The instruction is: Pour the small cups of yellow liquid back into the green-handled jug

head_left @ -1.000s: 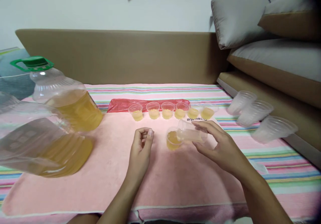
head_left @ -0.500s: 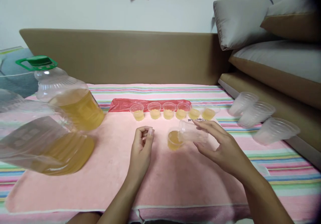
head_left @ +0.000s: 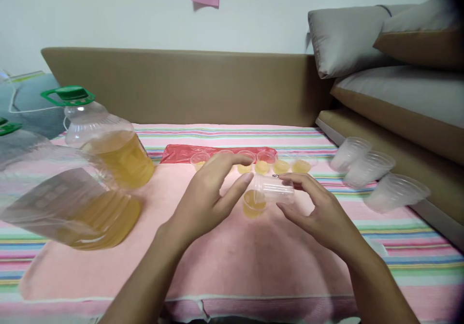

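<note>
My right hand grips an empty clear plastic cup lying sideways in the air, its mouth to the left. Below that mouth stands a cup of yellow liquid on the pink mat. My left hand is beside it on the left, thumb and fingers apart, holding nothing. Behind the hands runs a row of small cups with yellow liquid; my left hand partly hides some of them.
Two big jugs of yellow liquid stand at the left. Stacked clear cups lie at the right near cushions. A red plastic bag lies behind the row.
My left hand has moved right and forward, and its curled fingers have spread. The cup in my right hand has shifted slightly left. The view has tilted a little.
</note>
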A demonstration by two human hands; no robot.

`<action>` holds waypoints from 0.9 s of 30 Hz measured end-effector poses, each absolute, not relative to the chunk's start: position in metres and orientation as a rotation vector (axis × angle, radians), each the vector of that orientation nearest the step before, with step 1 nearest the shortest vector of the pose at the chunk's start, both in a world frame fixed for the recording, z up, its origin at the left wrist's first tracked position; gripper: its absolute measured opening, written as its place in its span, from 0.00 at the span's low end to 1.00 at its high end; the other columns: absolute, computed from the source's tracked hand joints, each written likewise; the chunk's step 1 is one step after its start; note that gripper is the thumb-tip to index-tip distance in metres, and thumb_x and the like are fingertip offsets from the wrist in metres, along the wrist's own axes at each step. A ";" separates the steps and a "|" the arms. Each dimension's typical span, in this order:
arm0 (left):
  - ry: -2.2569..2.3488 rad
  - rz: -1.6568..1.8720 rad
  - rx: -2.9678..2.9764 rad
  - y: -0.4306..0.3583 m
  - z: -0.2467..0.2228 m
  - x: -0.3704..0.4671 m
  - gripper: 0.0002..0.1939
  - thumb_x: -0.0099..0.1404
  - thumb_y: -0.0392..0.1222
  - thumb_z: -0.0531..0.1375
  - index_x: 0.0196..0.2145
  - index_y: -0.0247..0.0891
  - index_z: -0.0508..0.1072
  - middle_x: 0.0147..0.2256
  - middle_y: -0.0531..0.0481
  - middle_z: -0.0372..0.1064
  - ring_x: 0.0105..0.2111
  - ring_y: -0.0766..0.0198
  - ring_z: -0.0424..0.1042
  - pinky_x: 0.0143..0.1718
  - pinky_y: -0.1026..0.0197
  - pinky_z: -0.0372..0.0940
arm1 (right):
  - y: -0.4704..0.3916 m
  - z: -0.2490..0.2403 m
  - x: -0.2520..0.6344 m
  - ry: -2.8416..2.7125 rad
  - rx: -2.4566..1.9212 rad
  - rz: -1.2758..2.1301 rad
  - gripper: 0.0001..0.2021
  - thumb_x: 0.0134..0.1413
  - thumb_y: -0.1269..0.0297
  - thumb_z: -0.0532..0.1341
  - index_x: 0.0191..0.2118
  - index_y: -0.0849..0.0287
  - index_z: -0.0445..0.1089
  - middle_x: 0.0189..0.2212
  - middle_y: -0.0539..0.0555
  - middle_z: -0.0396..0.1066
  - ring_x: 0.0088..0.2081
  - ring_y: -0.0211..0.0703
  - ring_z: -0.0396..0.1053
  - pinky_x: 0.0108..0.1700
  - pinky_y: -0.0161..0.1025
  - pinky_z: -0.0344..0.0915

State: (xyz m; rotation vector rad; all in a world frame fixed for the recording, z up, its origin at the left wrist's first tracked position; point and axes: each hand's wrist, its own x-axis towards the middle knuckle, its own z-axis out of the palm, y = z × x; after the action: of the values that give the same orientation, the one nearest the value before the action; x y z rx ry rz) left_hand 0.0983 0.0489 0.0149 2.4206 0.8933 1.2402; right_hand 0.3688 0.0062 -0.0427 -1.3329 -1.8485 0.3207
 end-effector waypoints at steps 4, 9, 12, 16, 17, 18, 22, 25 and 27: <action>0.912 0.788 2.593 0.055 0.040 0.105 0.16 0.82 0.47 0.58 0.61 0.41 0.73 0.61 0.45 0.77 0.61 0.49 0.74 0.61 0.43 0.70 | 0.007 -0.040 0.365 -1.875 -1.289 0.278 0.22 0.66 0.62 0.67 0.63 0.45 0.70 0.60 0.55 0.73 0.60 0.56 0.73 0.62 0.58 0.72; 0.907 0.737 2.584 0.061 0.015 0.111 0.24 0.77 0.44 0.64 0.67 0.40 0.68 0.65 0.44 0.73 0.65 0.47 0.72 0.65 0.40 0.69 | 0.007 -0.037 0.363 -1.859 -1.294 0.295 0.28 0.67 0.62 0.67 0.70 0.43 0.67 0.61 0.55 0.72 0.59 0.54 0.74 0.62 0.57 0.73; 0.887 0.793 2.610 0.060 -0.002 0.115 0.32 0.72 0.43 0.70 0.68 0.41 0.64 0.68 0.43 0.69 0.67 0.47 0.70 0.67 0.42 0.69 | 0.007 -0.036 0.361 -1.840 -1.293 0.311 0.29 0.66 0.62 0.67 0.70 0.43 0.65 0.64 0.55 0.72 0.60 0.54 0.74 0.63 0.59 0.73; 0.879 0.867 2.669 0.057 -0.014 0.123 0.37 0.70 0.40 0.73 0.69 0.42 0.61 0.67 0.42 0.70 0.66 0.48 0.70 0.66 0.43 0.69 | 0.007 -0.036 0.356 -1.784 -1.289 0.342 0.30 0.63 0.62 0.69 0.69 0.44 0.65 0.64 0.55 0.74 0.61 0.56 0.75 0.62 0.60 0.75; 0.885 0.883 2.674 0.057 -0.016 0.125 0.37 0.70 0.40 0.73 0.69 0.42 0.61 0.67 0.42 0.71 0.65 0.47 0.71 0.65 0.43 0.70 | 0.008 -0.035 0.355 -1.773 -1.280 0.349 0.30 0.63 0.63 0.69 0.69 0.44 0.65 0.64 0.54 0.74 0.61 0.57 0.75 0.61 0.60 0.75; 0.890 0.898 2.676 0.057 -0.018 0.126 0.38 0.69 0.39 0.73 0.70 0.42 0.60 0.66 0.42 0.71 0.64 0.47 0.72 0.64 0.42 0.70 | 0.008 -0.035 0.353 -1.765 -1.268 0.351 0.30 0.63 0.63 0.69 0.68 0.44 0.65 0.64 0.54 0.74 0.61 0.56 0.75 0.61 0.60 0.75; 0.873 0.985 2.663 0.060 -0.025 0.132 0.36 0.71 0.38 0.71 0.69 0.43 0.59 0.64 0.40 0.73 0.61 0.45 0.75 0.59 0.40 0.73 | 0.007 -0.033 0.347 -1.774 -1.230 0.340 0.30 0.64 0.65 0.69 0.68 0.43 0.65 0.65 0.53 0.74 0.61 0.55 0.75 0.62 0.59 0.75; 0.845 1.055 2.635 0.061 -0.028 0.135 0.32 0.72 0.38 0.70 0.67 0.41 0.60 0.62 0.39 0.75 0.61 0.43 0.75 0.61 0.35 0.72 | 0.007 -0.032 0.345 -1.776 -1.211 0.339 0.29 0.65 0.65 0.69 0.68 0.43 0.64 0.65 0.53 0.73 0.62 0.54 0.75 0.63 0.60 0.74; 0.852 1.052 2.596 0.062 -0.030 0.135 0.35 0.71 0.36 0.71 0.67 0.41 0.59 0.63 0.38 0.74 0.62 0.43 0.75 0.62 0.34 0.72 | 0.006 -0.032 0.346 -1.768 -1.198 0.353 0.31 0.64 0.63 0.70 0.69 0.42 0.62 0.67 0.54 0.71 0.63 0.55 0.73 0.65 0.61 0.73</action>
State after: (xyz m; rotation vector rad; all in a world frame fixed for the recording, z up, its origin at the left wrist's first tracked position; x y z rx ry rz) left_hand 0.1348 0.0619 -0.0297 2.5960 0.8518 1.0523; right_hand 0.3457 0.0064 -0.0325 -1.1984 -1.7678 0.3526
